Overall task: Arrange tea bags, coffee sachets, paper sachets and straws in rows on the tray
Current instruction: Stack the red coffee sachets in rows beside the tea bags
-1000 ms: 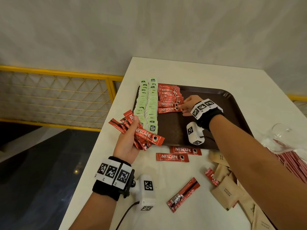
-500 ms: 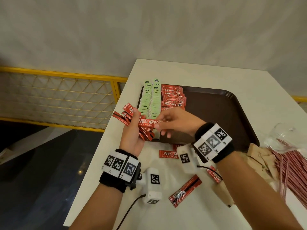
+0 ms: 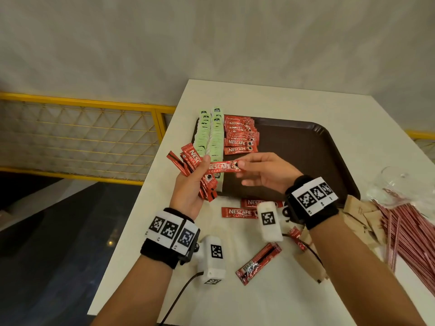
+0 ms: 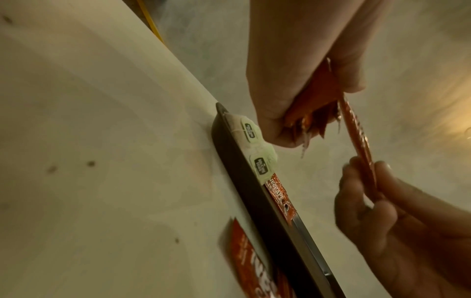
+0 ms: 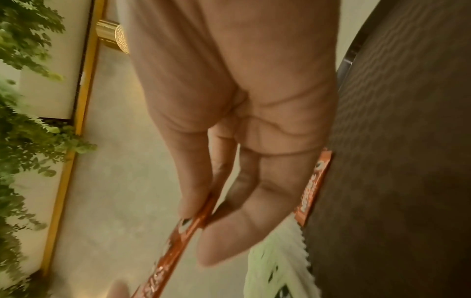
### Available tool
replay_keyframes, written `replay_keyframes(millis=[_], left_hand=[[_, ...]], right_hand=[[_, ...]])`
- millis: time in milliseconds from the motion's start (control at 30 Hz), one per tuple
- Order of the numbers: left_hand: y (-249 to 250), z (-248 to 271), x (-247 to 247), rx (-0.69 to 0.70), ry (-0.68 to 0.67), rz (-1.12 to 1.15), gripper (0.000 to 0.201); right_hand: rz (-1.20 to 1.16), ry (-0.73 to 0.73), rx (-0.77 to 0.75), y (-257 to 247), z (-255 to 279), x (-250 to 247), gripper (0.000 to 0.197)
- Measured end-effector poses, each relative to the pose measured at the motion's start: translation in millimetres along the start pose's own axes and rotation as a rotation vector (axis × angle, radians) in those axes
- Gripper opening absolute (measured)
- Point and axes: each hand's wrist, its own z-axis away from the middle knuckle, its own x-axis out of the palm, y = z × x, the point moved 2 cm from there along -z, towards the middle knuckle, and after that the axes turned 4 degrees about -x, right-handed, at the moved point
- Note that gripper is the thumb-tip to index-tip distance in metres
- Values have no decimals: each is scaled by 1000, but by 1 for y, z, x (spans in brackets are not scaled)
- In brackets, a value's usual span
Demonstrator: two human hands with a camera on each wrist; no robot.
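- Currently, the left hand (image 3: 188,187) grips a fanned bundle of red coffee sachets (image 3: 188,158), thumb pressed over the top of the stack.
- The right hand (image 3: 266,172) pinches one end of a single coffee sachet (image 3: 223,166) between thumb and fingers; the sachet's other end reaches the left thumb, so it bridges the two hands.
- Both hands hover over the near left corner of the brown tray (image 3: 306,147), which lies on the white table (image 3: 270,302).
- Beyond the left hand, two rows of green tea bags (image 3: 211,137) lie along the tray's left edge.
- Beyond the right hand's fingers, just beside the tea bags, a row of overlapping coffee sachets (image 3: 240,135) lies on the tray.
- Below the right wrist, loose coffee sachets (image 3: 237,212) lie on the table near the tray's front edge; another (image 3: 259,263) lies nearer the person, between the forearms.
- To the right of the right forearm lie brown paper sachets (image 3: 362,215) and a spread of red-striped straws (image 3: 409,234).
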Motion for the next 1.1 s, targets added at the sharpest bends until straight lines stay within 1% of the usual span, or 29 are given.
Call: replay_keyframes(millis=[67,133,200,267,333,400,500,567,667,800,1033,1100], left_hand=[[1,0,1,-11,1,21,33],[2,-1,-3,-35,28,35,25],[2,-2,-8,-58,62,31,12],[2,-2,-10,-74,80,25,7],[2,-2,-11,-83,86,19,6],[1,-2,-10,-84,87,20,8],[1,-2,-10,-82,87,19,8],[2,-2,-11,-84,95,28,9],[3,-2,-13,-82,98,36,9],[5,-1,-14,-82,108,53,4],[3,-1,-11,-102,101,36,10],[3,-1,-11,-105,101,32,8]], right_hand=[[-24,79,-4,-7,-6,-16,11],[-62,214,-11,-12,-15,-37,9],[42,344,13,-14,-25,-57,9],[214,411,85,-10,-34,-68,9],[349,416,166,-7,-42,-71,8],[447,413,207,-7,-51,-70,9],[589,422,211,-14,-63,-69,9],[648,413,194,-18,-68,-69,13],[654,412,179,-20,-73,-70,15],[608,413,215,-18,-76,-72,14],[598,401,228,-15,-82,-72,8],[609,394,226,-16,-83,-70,8]])
